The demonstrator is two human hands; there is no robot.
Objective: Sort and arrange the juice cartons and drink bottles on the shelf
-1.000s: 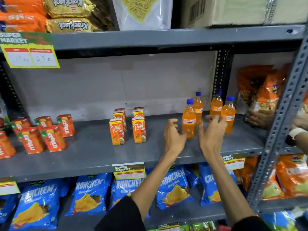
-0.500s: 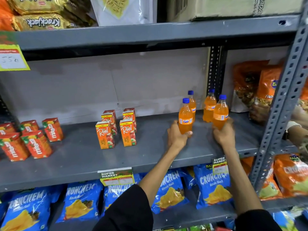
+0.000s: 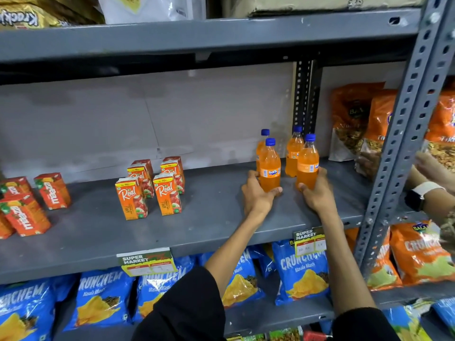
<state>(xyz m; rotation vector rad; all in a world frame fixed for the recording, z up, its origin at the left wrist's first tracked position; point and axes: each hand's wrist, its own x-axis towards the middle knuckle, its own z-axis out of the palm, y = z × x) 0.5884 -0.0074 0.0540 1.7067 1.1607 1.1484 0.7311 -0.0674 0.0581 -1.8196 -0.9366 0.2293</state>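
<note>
Hands grip two orange bottles on the grey shelf [image 3: 197, 232]: left hand [image 3: 256, 195] clasps the left front bottle [image 3: 270, 168], right hand [image 3: 317, 193] the right front bottle [image 3: 307, 166]. Juice cartons [image 3: 150, 188] stand at nine o'clock of them.

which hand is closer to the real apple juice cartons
Left. The left hand, wrapped around the front-left Fanta bottle, sits just right of the Real apple juice cartons. The right hand grips the front-right Fanta bottle, further right.
</note>
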